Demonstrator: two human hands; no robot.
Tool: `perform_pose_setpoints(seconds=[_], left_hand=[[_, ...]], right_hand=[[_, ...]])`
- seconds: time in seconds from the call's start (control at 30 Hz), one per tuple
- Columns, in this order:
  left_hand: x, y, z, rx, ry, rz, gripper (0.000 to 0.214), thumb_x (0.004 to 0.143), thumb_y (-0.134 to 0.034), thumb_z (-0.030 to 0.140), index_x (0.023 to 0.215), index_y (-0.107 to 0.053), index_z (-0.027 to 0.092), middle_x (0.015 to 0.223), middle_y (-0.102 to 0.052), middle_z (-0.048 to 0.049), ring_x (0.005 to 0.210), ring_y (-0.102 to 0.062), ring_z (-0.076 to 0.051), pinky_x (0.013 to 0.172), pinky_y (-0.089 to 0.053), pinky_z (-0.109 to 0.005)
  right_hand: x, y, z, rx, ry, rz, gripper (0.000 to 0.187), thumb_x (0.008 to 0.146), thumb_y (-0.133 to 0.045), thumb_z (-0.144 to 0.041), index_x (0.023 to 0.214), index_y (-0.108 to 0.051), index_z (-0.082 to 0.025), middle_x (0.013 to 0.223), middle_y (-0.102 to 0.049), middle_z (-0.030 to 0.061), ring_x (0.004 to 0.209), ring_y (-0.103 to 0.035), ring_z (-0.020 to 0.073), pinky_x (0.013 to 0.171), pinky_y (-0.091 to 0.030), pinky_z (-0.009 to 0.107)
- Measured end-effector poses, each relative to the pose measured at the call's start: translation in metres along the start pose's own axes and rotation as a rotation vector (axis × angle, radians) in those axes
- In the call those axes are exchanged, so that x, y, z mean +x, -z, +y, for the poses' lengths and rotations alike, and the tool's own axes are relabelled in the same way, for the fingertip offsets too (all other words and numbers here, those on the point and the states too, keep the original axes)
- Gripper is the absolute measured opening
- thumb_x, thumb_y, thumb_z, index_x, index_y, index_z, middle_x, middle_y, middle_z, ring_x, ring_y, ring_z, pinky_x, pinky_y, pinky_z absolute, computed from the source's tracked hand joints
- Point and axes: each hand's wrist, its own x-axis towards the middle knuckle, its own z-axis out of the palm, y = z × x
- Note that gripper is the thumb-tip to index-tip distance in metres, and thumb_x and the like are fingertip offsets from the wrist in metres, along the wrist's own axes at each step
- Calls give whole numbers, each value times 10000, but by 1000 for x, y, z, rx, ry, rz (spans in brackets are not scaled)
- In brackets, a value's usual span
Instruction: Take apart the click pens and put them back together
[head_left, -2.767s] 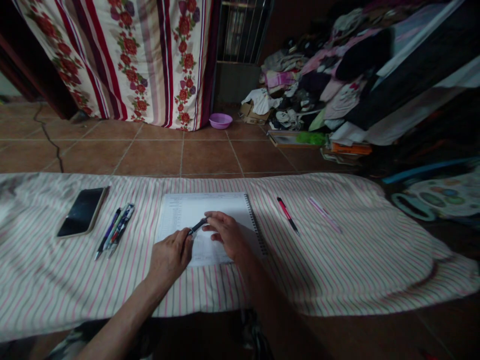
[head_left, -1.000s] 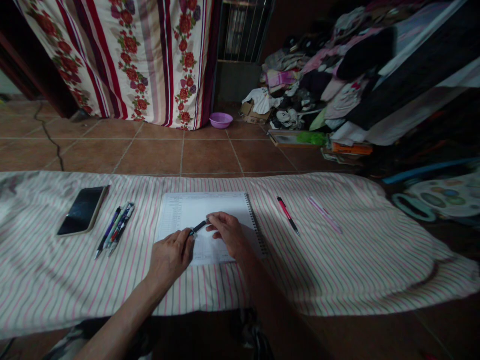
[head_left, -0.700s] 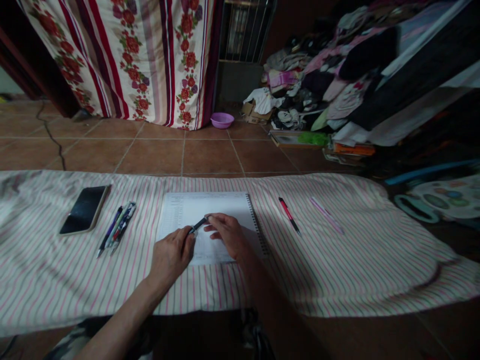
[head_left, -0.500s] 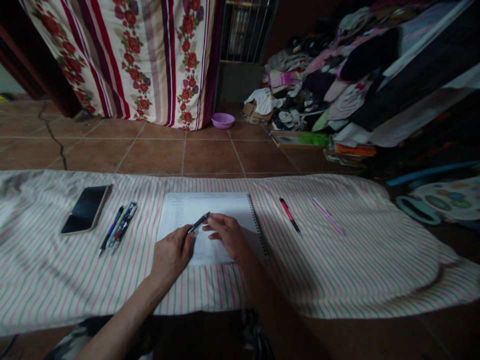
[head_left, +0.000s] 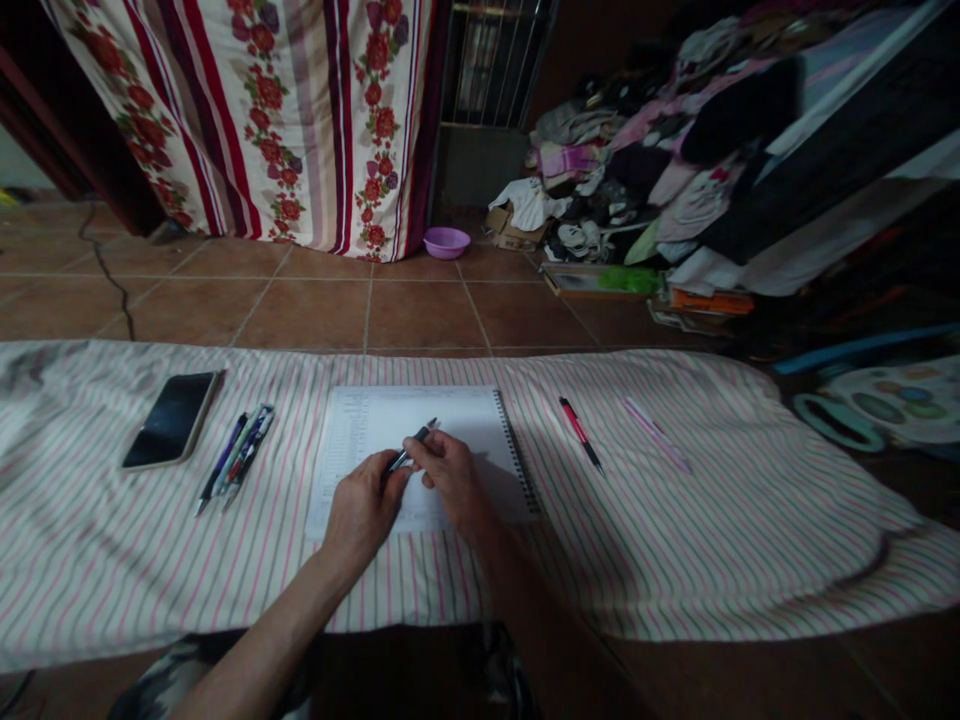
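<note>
A dark pen (head_left: 398, 459) is held slantwise between my two hands above an open spiral notebook (head_left: 442, 403). My left hand (head_left: 363, 503) is closed round its lower end. The fingers of my right hand (head_left: 445, 470) pinch it nearer the upper end, and its tip sticks out past them. The notebook page is mostly white, with faint print along its left side; the wire binding runs down the right edge. To the right lie a red and black pen (head_left: 580, 433) and a pink pen (head_left: 658, 435).
A striped cloth (head_left: 720, 540) covers the surface. On the left are a phone (head_left: 171, 420) and several pens (head_left: 236, 458) side by side. Beyond, on the tiled floor (head_left: 420, 312), stand a purple basin (head_left: 447, 242) and a heap of clothes (head_left: 637, 150).
My right hand has closed its fingers on the pen, which it was only near before. My left hand and the pen have shifted slightly to the right.
</note>
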Motion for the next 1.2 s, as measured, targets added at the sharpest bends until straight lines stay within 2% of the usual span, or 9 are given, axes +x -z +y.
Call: perform_pose_setpoints(seconds=[0.33,0.5,0.67,0.8,0.93,1.07,1.2], left_hand=[[-1,-3,3,-122,7,-53,297,886,-384,332,949,-614,155,759,-690,-61,686,-643,-181,576,-442,-256],[0,-1,5,-174,57,-100,315,891,-352,354,901,-597,156,687,-679,-45,627,-638,-174,539,-429,-253],[1,-2,4,-175,59,-116,313,892,-334,352,892,-587,169,675,-673,-37,615,-636,-173,549,-432,-260],[0,-4,2,-151,45,-74,285,876,-362,344,868,-593,177,664,-665,-35,595,-629,-172,565,-442,-266],[0,-2,2,-140,60,-68,306,883,-349,357,869,-594,174,653,-665,-35,577,-623,-167,526,-425,-253],[-1,-1,3,-91,40,-54,318,890,-331,352,882,-590,168,661,-664,-45,581,-619,-170,529,-418,-257],[-2,-1,2,-59,27,-44,317,891,-327,343,908,-589,166,675,-669,-50,584,-623,-170,525,-417,-257]], right_hand=[[-2,6,-1,-11,-15,-11,259,610,-640,-385,525,-523,-170,467,-476,-49,424,-321,57,431,-241,225],[-3,6,-2,132,-60,-70,212,580,-668,-357,664,-613,-170,594,-521,-29,532,-415,79,440,-253,200],[-3,6,-2,239,-91,-144,304,590,-675,-351,819,-641,-154,626,-519,-17,538,-437,73,417,-242,188],[-4,5,-5,284,-112,-106,397,549,-719,-319,893,-600,-159,690,-571,-4,551,-502,83,441,-317,195],[-5,6,-5,279,-94,-75,346,553,-733,-369,777,-560,-170,727,-594,2,614,-566,103,446,-332,185],[-4,6,-1,210,-64,-45,318,546,-731,-387,661,-532,-167,601,-541,-33,523,-498,75,409,-268,180],[-4,7,-2,130,-56,-24,255,562,-707,-366,613,-570,-158,550,-523,-33,511,-453,72,421,-273,186]])
